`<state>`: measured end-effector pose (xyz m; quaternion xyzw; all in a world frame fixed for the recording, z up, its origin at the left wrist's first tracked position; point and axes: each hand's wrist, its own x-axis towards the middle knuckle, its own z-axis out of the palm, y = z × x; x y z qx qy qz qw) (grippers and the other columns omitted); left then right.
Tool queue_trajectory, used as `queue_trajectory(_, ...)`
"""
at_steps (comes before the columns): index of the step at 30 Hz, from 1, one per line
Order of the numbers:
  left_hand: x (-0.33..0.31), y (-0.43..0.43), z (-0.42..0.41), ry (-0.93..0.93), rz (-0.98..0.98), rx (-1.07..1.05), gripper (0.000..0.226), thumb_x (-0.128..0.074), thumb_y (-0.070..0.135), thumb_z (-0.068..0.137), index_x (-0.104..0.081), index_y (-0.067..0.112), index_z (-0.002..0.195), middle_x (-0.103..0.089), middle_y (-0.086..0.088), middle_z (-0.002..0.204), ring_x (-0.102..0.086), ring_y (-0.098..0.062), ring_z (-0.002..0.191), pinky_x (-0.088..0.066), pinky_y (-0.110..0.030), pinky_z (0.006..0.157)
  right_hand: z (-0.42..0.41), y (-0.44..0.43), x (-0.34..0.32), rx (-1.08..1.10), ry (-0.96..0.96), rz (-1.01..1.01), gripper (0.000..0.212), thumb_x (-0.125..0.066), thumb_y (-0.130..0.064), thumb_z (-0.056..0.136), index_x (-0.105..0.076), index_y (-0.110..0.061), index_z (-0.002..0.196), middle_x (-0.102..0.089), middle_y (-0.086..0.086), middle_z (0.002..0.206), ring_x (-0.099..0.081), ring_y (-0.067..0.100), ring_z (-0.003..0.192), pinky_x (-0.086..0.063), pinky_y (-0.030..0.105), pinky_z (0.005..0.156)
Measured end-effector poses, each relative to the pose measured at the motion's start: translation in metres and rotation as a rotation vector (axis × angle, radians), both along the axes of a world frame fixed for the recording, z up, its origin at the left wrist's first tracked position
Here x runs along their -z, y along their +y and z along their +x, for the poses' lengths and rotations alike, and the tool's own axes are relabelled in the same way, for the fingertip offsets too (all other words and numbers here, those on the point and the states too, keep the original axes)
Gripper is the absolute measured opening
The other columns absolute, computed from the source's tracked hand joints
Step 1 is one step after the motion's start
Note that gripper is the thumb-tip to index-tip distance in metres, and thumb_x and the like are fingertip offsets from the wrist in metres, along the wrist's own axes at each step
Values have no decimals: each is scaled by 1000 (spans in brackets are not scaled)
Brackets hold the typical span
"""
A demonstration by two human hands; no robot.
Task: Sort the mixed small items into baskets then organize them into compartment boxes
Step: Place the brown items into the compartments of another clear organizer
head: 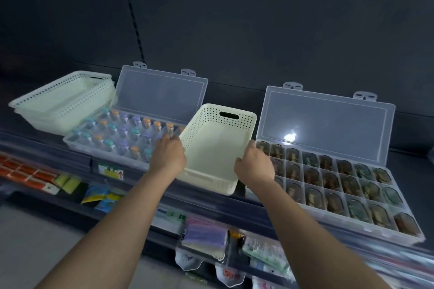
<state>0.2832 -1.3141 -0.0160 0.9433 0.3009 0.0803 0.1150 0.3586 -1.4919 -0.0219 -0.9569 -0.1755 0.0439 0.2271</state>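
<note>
- Centrally, a cream perforated basket (212, 112) is held between two open compartment boxes; nothing is seen inside it; its far end wall has a slot handle; its far left corner is seen in front of the left box's right end; whether its base rests on the shelf (47, 148) cannot be told.
- The left hand (168, 155) is closed on the basket's left long rim; the fingers are curled over the edge; the forearm is stretched out from the lower left.
- The right hand (254, 164) is closed on the right long rim — the thumb is seen on the inner side, the other fingers are hidden behind the hand.
- The left compartment box (94, 151) is filled with small clear vials (122, 131) capped in orange, teal and purple; its clear lid (159, 94) is propped upright against the dark back panel.
- The right compartment box (366, 226) is filled with brown and greenish items (328, 180), one per cell; what they are cannot be made out; its lid (328, 124) is likewise raised, and a glare spot is carried on it.
- A stack of cream baskets (63, 103) is set at the far left, just behind the left box.
- Packets (204, 237) are hung and laid on the lower tier — blurred, so no labels can be read.
</note>
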Motion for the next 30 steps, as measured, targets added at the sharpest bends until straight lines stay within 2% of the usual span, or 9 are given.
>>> queue_trajectory(3,4,8,1,-96,-55,-9,22,-51,9,96,-62,1,113,-54,-16,115,-55,-29,97,-39,-29,70,1,1,4,95,11,88,24,-46,-6,89,-46,-6,114,-58,3,84,-56,22,71,-44,30,54)
queue_trajectory(5,6,10,2,-183,-95,-21,19,-49,6,96,-65,2,105,-55,-14,112,-55,-27,87,-37,-27,65,2,-1,4,117,-9,144,23,-47,-5,87,-50,-7,109,-62,5,83,-57,21,68,-43,28,52)
queue_trajectory(7,5,10,3,-265,-136,-30,20,-45,6,97,-64,2,98,-56,-13,111,-49,-22,81,-36,-28,65,4,-3,-1,133,-61,193,31,-47,-5,86,-52,-7,116,-58,1,74,-55,19,64,-40,25,48)
queue_trajectory(10,-4,11,5,-380,-203,-37,22,-42,5,97,-63,6,93,-56,-11,112,-51,-23,85,-35,-29,68,9,-2,-18,139,-156,295,44,-48,-7,86,-51,-10,129,-59,1,73,-56,18,62,-39,24,51)
queue_trajectory(13,-23,19,0,-499,-264,-62,26,-42,6,96,-67,10,105,-58,-8,111,-53,-21,90,-41,-32,73,11,3,-40,109,-237,408,41,-51,-6,84,-58,-13,124,-49,-9,60,-45,7,51,-29,20,45)
queue_trajectory(16,-42,32,-11,-598,-290,-107,31,-43,6,96,-67,14,113,-61,-7,112,-58,-24,96,-49,-37,82,8,17,-58,48,-266,474,41,-52,-6,83,-59,-15,123,-44,-15,59,-42,2,52,-27,19,45)
queue_trajectory(22,-54,69,-49,-675,-265,-233,32,-42,7,95,-70,16,109,-65,-2,104,-60,-21,90,-47,-31,73,-10,64,-75,-84,-201,562,37,-52,-6,82,-61,-15,116,-48,-12,61,-45,6,55,-33,23,48)
queue_trajectory(25,-56,95,-72,-713,-251,-284,31,-42,6,94,-69,21,95,-58,0,96,-54,-19,85,-41,-28,73,-23,96,-77,-158,-183,577,29,-52,-7,81,-62,-14,107,-46,-8,56,-44,9,51,-34,25,46)
queue_trajectory(30,-55,164,-105,-704,-228,-338,36,-41,6,95,-71,19,110,-60,-5,111,-56,-19,90,-42,-26,70,-47,167,-76,-258,-122,555,33,-49,-6,81,-61,-14,111,-43,-4,51,-38,12,47,-32,25,46)
